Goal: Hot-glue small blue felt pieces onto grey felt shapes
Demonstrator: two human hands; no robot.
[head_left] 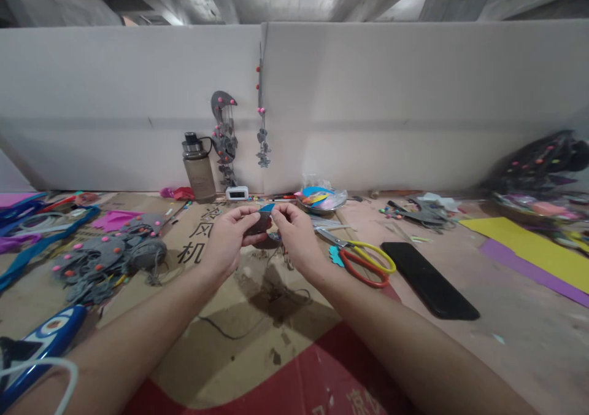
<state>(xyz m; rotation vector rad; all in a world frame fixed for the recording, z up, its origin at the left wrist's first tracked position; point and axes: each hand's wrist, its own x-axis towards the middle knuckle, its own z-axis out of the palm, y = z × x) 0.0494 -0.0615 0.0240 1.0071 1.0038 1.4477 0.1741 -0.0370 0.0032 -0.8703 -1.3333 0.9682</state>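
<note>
My left hand is closed on a dark grey felt piece, thumb on top and fingers beneath. A small blue pointed piece shows at the top of the grey felt. On its right edge, my right hand pinches with thumb and forefinger; the exact contact is partly hidden by the fingertips. Grey cords and small bits hang below the hands. Just right of my right hand lie scissors with a red and a yellow handle, beside a turquoise scalloped scrap.
A black phone lies at right, near yellow and purple sheets. Grey felt garlands with pompoms are heaped at left, above a blue glue gun. A bottle, a small clock and a bowl stand along the back.
</note>
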